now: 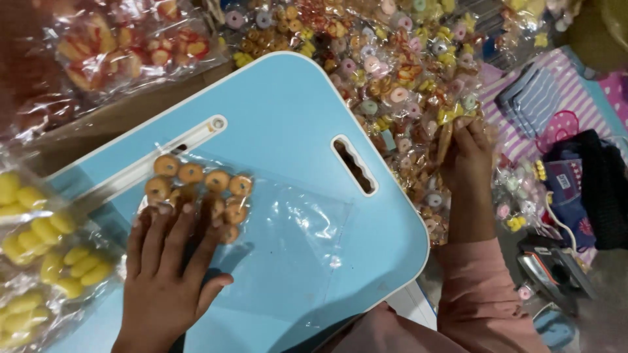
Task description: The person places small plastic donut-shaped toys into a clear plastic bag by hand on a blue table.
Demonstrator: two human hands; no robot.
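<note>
The left hand (163,274) is pressing flat, fingers spread, on a clear bag of small orange ring-shaped pieces (199,193) lying on the blue surface (281,117). The right hand (466,153) is reaching into the heap of mixed colourful packets (392,72), fingers curled; whether they are clamping anything, I cannot tell. The bag is probably light, slippery and crinkly, so its empty film edge is likely the best hold.

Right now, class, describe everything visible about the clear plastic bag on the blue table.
The clear plastic bag lies flat on the light blue table, thin, glossy and creased. Small round orange-brown rings are bunched at its upper-left end; the rest looks empty. The left hand presses flat on that filled end, fingers spread.
</note>
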